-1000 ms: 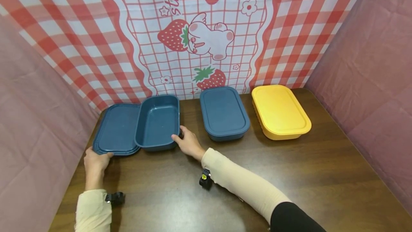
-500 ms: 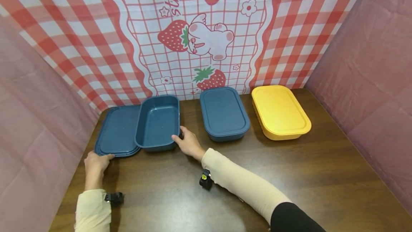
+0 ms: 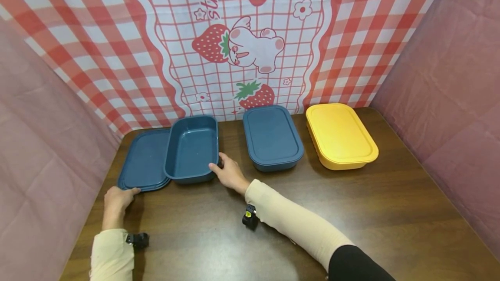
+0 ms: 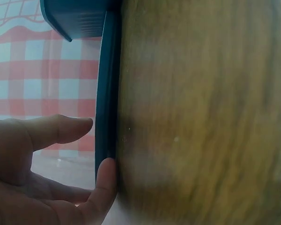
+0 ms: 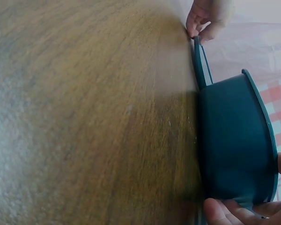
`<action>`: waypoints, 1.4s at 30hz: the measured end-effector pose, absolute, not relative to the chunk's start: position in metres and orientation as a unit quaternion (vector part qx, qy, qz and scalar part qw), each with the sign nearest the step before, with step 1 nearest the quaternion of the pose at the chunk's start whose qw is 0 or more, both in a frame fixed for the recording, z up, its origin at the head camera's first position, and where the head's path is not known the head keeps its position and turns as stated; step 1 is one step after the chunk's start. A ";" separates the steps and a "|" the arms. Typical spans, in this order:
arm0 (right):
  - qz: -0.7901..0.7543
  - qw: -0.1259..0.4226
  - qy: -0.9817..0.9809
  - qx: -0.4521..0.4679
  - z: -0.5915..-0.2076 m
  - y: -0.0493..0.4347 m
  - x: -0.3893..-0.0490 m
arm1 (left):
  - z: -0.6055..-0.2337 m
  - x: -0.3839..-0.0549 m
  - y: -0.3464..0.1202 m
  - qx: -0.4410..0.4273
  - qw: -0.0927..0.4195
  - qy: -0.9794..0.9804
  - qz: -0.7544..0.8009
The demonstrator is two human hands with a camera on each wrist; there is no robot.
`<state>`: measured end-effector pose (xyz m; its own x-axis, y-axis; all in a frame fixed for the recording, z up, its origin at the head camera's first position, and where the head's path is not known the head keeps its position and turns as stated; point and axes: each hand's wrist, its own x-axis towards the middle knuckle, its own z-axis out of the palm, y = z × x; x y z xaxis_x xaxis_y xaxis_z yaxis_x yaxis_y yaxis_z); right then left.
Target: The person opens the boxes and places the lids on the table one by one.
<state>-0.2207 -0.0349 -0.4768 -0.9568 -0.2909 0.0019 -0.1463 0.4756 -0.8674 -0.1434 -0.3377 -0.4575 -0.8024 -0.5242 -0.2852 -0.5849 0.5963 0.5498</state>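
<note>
An uncovered blue food container [image 3: 191, 153] stands left of centre, its hollow side up. My right hand [image 3: 230, 174] grips its near right corner, thumb at the rim and fingers against the outer wall, as the right wrist view shows. Left of it a blue lid [image 3: 144, 159] lies flat on the table. Its right edge meets the container; whether it reaches underneath is hidden. My left hand [image 3: 117, 200] holds the lid's near left corner. In the left wrist view the thumb [image 4: 68, 129] is by the top face and a fingertip [image 4: 107, 169] touches the side edge.
A lidded blue container [image 3: 273, 135] stands to the right, with a lidded yellow container [image 3: 341, 133] beyond it. A strawberry-print cloth [image 3: 254, 47] hangs behind the brown table [image 3: 218, 229]. Pink cloth [image 3: 43, 159] walls off both sides.
The lid has slid slightly to the right and toward me, with my left hand still at its corner. My right hand and the uncovered container have stayed in place.
</note>
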 end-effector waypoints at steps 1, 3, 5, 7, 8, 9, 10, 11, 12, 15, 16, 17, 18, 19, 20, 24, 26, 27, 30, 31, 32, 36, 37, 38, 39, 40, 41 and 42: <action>-0.496 0.072 0.856 -0.127 -0.477 -0.035 -0.221 | -0.458 -0.143 -0.338 -0.308 0.047 0.894 0.320; -0.496 0.071 0.856 -0.125 -0.477 -0.035 -0.221 | -0.458 -0.143 -0.339 -0.305 0.044 0.895 0.323; -0.496 0.068 0.857 -0.124 -0.478 -0.036 -0.222 | -0.458 -0.144 -0.339 -0.309 0.040 0.891 0.330; -0.496 0.067 0.857 -0.122 -0.478 -0.036 -0.222 | -0.458 -0.144 -0.340 -0.312 0.038 0.887 0.337; -0.498 0.067 0.856 -0.122 -0.478 -0.036 -0.222 | -0.458 -0.144 -0.340 -0.314 0.038 0.884 0.344; -0.497 0.067 0.857 -0.122 -0.478 -0.036 -0.222 | -0.457 -0.144 -0.340 -0.317 0.039 0.881 0.350; -0.497 0.068 0.856 -0.121 -0.477 -0.036 -0.222 | -0.457 -0.143 -0.340 -0.318 0.042 0.878 0.354; -0.497 0.069 0.857 -0.121 -0.478 -0.036 -0.222 | -0.456 -0.143 -0.340 -0.317 0.042 0.876 0.361; -0.496 0.070 0.857 -0.122 -0.478 -0.036 -0.222 | -0.456 -0.143 -0.341 -0.317 0.042 0.874 0.366; -0.494 0.070 0.858 -0.123 -0.478 -0.036 -0.222 | -0.455 -0.143 -0.341 -0.313 0.040 0.868 0.382; -0.495 0.070 0.857 -0.124 -0.478 -0.036 -0.222 | -0.455 -0.143 -0.341 -0.313 0.038 0.866 0.388; -0.495 0.069 0.857 -0.124 -0.478 -0.035 -0.222 | -0.455 -0.143 -0.341 -0.313 0.037 0.864 0.393; -0.496 0.070 0.856 -0.124 -0.477 -0.035 -0.222 | -0.455 -0.143 -0.341 -0.314 0.036 0.862 0.398; -0.496 0.069 0.856 -0.125 -0.477 -0.036 -0.222 | -0.455 -0.143 -0.341 -0.315 0.035 0.859 0.403; -0.498 0.070 0.855 -0.125 -0.477 -0.036 -0.222 | -0.455 -0.143 -0.341 -0.316 0.033 0.856 0.408; -0.505 0.074 0.851 -0.124 -0.475 -0.036 -0.222 | -0.456 -0.143 -0.342 -0.321 0.027 0.851 0.415; -0.509 0.076 0.848 -0.125 -0.475 -0.037 -0.221 | -0.456 -0.144 -0.342 -0.323 0.024 0.849 0.417; -0.510 0.075 0.848 -0.127 -0.474 -0.037 -0.222 | -0.456 -0.144 -0.343 -0.324 0.023 0.848 0.419; -0.507 0.070 0.849 -0.131 -0.474 -0.038 -0.222 | -0.456 -0.144 -0.344 -0.326 0.019 0.846 0.422; -0.506 0.069 0.849 -0.132 -0.474 -0.039 -0.222 | -0.456 -0.144 -0.344 -0.327 0.018 0.845 0.423; -0.504 0.066 0.851 -0.134 -0.474 -0.039 -0.223 | -0.455 -0.143 -0.344 -0.329 0.017 0.845 0.422; -0.503 0.061 0.851 -0.138 -0.474 -0.043 -0.225 | -0.454 -0.142 -0.344 -0.333 0.017 0.847 0.414; -0.503 0.060 0.851 -0.138 -0.473 -0.043 -0.225 | -0.454 -0.142 -0.344 -0.333 0.017 0.848 0.412; -0.503 0.060 0.851 -0.138 -0.473 -0.044 -0.225 | -0.454 -0.142 -0.344 -0.334 0.017 0.848 0.411; -0.503 0.061 0.851 -0.138 -0.473 -0.045 -0.225 | -0.453 -0.141 -0.345 -0.334 0.019 0.848 0.410; -0.501 0.061 0.852 -0.138 -0.473 -0.046 -0.225 | -0.453 -0.141 -0.345 -0.334 0.020 0.848 0.410; -0.499 0.060 0.853 -0.139 -0.473 -0.047 -0.224 | -0.453 -0.142 -0.345 -0.336 0.022 0.845 0.414; -0.498 0.059 0.854 -0.140 -0.473 -0.048 -0.224 | -0.453 -0.142 -0.346 -0.337 0.023 0.844 0.417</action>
<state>-0.2242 -0.0476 -0.4730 -0.9536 -0.2985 0.0385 -0.1807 0.4654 -0.8665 -0.1417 -0.3462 -0.4531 -0.7718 -0.5490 -0.3208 -0.5880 0.4244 0.6886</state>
